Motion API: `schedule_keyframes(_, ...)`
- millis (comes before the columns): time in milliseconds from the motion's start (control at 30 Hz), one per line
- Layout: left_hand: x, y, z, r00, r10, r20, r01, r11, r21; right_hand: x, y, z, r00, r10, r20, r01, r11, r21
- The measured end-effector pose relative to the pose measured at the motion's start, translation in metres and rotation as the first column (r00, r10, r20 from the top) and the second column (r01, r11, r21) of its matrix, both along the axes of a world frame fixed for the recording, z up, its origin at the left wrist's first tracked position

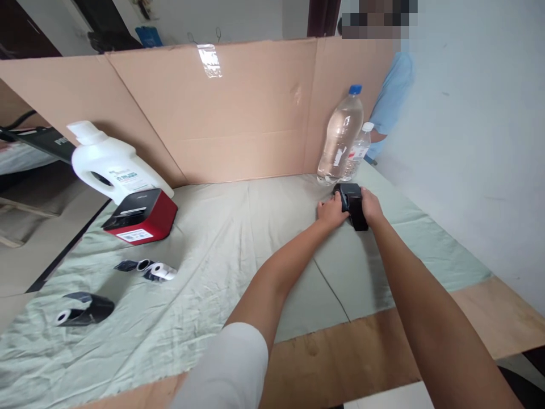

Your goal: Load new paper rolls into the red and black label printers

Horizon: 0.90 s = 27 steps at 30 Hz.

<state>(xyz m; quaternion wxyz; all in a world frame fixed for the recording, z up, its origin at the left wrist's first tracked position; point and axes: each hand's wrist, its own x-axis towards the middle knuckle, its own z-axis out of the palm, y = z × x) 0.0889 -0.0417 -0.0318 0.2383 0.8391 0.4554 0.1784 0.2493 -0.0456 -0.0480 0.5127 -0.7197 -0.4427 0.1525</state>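
Both my hands are at the far right of the cloth, one on each side of a small black boxy device (pixel 356 207). My left hand (pixel 331 211) grips its left side, with fingers reaching over the near and upper edges. Pressed against the right side is my right hand (pixel 372 208), its fingers mostly hidden behind the device. What kind of device it is I cannot make out. Just behind it a large clear bottle with a blue cap (pixel 342 139) leans against the cardboard, beside a smaller clear bottle with a white cap (pixel 358 152).
At left, a red and black receipt printer (pixel 164 215) sits before a white detergent jug (pixel 123 162). Small paper rolls (pixel 159 271) and a black wrapper with a white roll (pixel 91 311) lie nearer. A cardboard panel (pixel 238 113) borders the back; a person in blue (pixel 394 85) stands behind.
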Motion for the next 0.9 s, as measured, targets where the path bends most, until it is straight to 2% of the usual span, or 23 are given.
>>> schedule_keyframes(67,-0.021,-0.006,0.007,1.0,-0.014,0.025,0.014,1.0,0.011,-0.013,-0.006,0.012,0.987,-0.127,0.095,0.133,0.989,-0.061)
schedule_keyframes(100,-0.039,-0.01,0.012,0.999,-0.025,0.041,0.024,0.999,0.029,-0.023,-0.007,0.018,0.972,-0.174,0.157,0.185,0.981,-0.055)
schedule_keyframes(167,-0.092,-0.022,0.027,0.996,-0.048,0.076,0.041,0.995,0.089,-0.053,-0.009,0.031,0.943,-0.162,0.292,0.161,0.987,0.029)
schedule_keyframes(200,-0.127,-0.028,0.035,0.994,-0.05,0.093,0.038,0.991,0.129,-0.074,-0.008,0.036,0.926,-0.123,0.357,0.104,0.992,0.071)
schedule_keyframes(267,-0.215,-0.04,0.054,0.992,-0.005,0.122,-0.02,0.979,0.205,-0.129,-0.004,0.039,0.909,0.039,0.414,-0.089,0.991,0.103)
schedule_keyframes(333,-0.318,-0.048,0.07,0.965,0.167,0.2,-0.221,0.931,0.29,-0.202,-0.001,0.034,0.892,0.283,0.353,-0.332,0.939,0.086)
schedule_keyframes(367,-0.371,-0.051,0.077,0.924,0.292,0.246,-0.361,0.877,0.318,-0.242,-0.001,0.029,0.865,0.41,0.287,-0.446,0.892,0.069)
schedule_keyframes(433,-0.469,-0.052,0.084,0.757,0.548,0.355,-0.648,0.696,0.308,-0.328,0.0,0.019,0.753,0.64,0.156,-0.651,0.758,0.032)
schedule_keyframes(467,-0.511,-0.051,0.084,0.632,0.667,0.394,-0.773,0.581,0.257,-0.37,0.0,0.015,0.692,0.716,0.086,-0.72,0.693,0.03)
schedule_keyframes(500,-0.547,-0.049,0.084,0.515,0.761,0.395,-0.855,0.489,0.172,-0.41,0.001,0.013,0.634,0.773,0.023,-0.773,0.633,0.036)
schedule_keyframes(533,-0.574,-0.047,0.081,0.436,0.817,0.377,-0.893,0.445,0.067,-0.448,0.002,0.012,0.578,0.815,-0.035,-0.814,0.579,0.041)
schedule_keyframes(567,-0.594,-0.045,0.077,0.395,0.841,0.368,-0.893,0.445,-0.059,-0.483,0.005,0.013,0.529,0.842,-0.101,-0.844,0.535,0.04)
schedule_keyframes(600,-0.608,-0.043,0.073,0.385,0.842,0.378,-0.857,0.478,-0.192,-0.513,0.009,0.014,0.493,0.853,-0.171,-0.862,0.506,0.035)
schedule_keyframes(667,-0.62,-0.039,0.061,0.397,0.806,0.439,-0.72,0.57,-0.396,-0.561,0.018,0.015,0.451,0.848,-0.278,-0.878,0.477,0.031)
schedule_keyframes(700,-0.622,-0.037,0.056,0.395,0.787,0.474,-0.656,0.603,-0.454,-0.579,0.023,0.014,0.447,0.842,-0.301,-0.878,0.478,0.035)
schedule_keyframes(800,-0.621,-0.032,0.041,0.369,0.772,0.517,-0.589,0.625,-0.513,-0.608,0.034,0.007,0.466,0.845,-0.262,-0.866,0.497,0.062)
schedule_keyframes(900,-0.619,-0.032,0.037,0.322,0.74,0.59,-0.523,0.659,-0.541,-0.612,0.035,0.0,0.486,0.854,-0.185,-0.858,0.507,0.085)
